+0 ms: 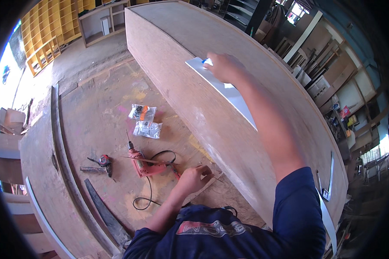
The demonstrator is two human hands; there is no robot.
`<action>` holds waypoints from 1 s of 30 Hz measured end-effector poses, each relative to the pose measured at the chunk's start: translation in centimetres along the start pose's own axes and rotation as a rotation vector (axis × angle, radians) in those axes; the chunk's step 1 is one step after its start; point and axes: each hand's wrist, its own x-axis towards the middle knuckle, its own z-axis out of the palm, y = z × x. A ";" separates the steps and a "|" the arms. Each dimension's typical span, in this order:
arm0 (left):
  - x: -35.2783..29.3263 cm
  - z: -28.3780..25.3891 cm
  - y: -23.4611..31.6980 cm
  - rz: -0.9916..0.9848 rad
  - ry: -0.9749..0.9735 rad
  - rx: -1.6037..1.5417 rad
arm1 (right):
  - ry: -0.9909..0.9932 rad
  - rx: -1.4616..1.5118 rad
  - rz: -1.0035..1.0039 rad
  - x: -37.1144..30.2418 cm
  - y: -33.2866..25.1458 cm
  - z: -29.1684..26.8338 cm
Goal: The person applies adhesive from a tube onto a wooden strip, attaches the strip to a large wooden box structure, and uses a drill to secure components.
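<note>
My right hand point(225, 69) reaches far over a long wooden box-like piece point(181, 82). Its fingers are closed on a small white-and-blue thing point(208, 61) that I cannot name, pressed to the far end of a white strip point(220, 85). That strip lies along the box's upper edge, partly hidden by my forearm. My left hand point(194, 179) is low, between the box and a red power drill point(145, 166). Its fingers are curled; whatever they may hold is hidden. A thin rod lies across the drill, whose cord loops below it.
Two plastic packets point(143, 113) lie beyond the drill on a stained board. Left of it are a red-and-black tape measure point(104, 161) and a handsaw point(103, 211). A combination square point(327, 190) rests on the box at right. Yellow shelving point(47, 26) stands far left.
</note>
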 end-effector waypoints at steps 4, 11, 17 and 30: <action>1.0 -0.8 -0.5 0.000 0.024 -0.004 | -0.039 -0.028 -0.011 -2.2 0.8 -0.4; 4.4 0.0 0.3 0.126 -0.006 -0.026 | -0.067 0.033 -0.012 -4.8 1.7 -1.2; 5.7 2.9 1.2 0.223 -0.085 -0.045 | -0.021 0.024 -0.038 -0.3 -0.3 -0.4; 3.7 2.3 -0.2 0.165 -0.085 -0.052 | -0.062 -0.022 -0.021 -1.8 0.1 -0.4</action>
